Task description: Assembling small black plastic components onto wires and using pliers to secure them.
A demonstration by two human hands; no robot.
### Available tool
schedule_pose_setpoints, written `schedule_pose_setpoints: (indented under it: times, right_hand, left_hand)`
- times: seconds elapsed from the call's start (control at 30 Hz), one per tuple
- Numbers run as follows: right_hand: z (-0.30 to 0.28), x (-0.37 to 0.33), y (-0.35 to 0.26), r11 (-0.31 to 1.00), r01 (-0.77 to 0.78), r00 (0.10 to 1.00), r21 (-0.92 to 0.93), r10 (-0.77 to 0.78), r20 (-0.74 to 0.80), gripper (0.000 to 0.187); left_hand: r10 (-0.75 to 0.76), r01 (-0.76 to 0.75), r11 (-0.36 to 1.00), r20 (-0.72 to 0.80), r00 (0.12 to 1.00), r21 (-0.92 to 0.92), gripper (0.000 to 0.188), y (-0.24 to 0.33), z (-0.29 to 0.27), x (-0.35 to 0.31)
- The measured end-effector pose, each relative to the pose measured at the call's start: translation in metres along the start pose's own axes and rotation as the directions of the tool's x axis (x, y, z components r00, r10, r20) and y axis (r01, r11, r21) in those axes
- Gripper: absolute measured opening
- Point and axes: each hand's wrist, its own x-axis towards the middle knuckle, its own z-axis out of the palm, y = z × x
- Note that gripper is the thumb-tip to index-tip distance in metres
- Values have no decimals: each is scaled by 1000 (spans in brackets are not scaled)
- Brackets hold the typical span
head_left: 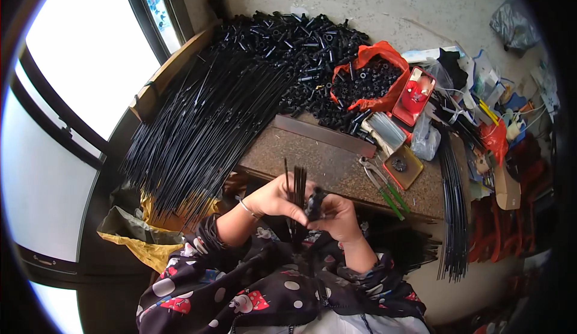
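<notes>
My left hand (276,200) is closed around a small bundle of thin black rods (300,185), which stand roughly upright in front of my body. One rod leans slightly apart from the others. Beside it, my right hand (339,218) grips a small, dark, lumpy part (314,198) between thumb and fingers, close against the rods. The part is blurred, so its exact kind does not show. The hands almost touch, just before the table's (324,163) front edge.
Many long black rods (198,117) lie on the left, overhanging the table. Behind are a heap of black tubular parts (282,39) and a red bag (384,48) of small black pieces. Green-handled pliers (384,189), a brown strip (324,135) and a phone (413,96) lie rightward.
</notes>
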Motion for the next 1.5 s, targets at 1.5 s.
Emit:
schedule_pose_setpoints:
  times: [1.5]
  right_hand:
    - [-88, -54, -29, -756, -308, 900, -578, -429, 82, 22]
  left_hand:
    - [269, -119, 874, -265, 926, 472, 38, 35, 49, 28]
